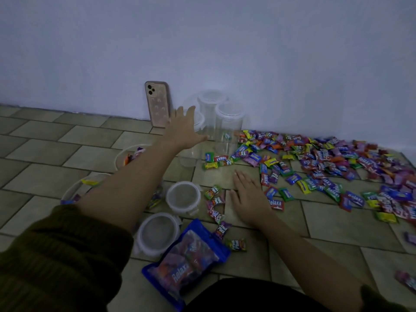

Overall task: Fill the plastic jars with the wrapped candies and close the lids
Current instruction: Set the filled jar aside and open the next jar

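- By the wall, empty lidded jars [229,122] are reached for by the left hand [184,129], fingers spread, nothing grasped.
- Right hand [249,197] is laid flat on the floor [45,143], fingers released.
- Two open jars [121,154] are judged barely filled; loose lids [183,197] lie off; most candies [326,167] remain scattered at right.
- Reach is hemmed by the wall and a leaning phone [157,104]; bare tiles are left open at left.

Left hand [183,127] reaches forward, fingers spread (right hand [248,199] lies flat).

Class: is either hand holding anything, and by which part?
Nothing held: left hand reaches open toward the jars; right hand lies flat on the floor.
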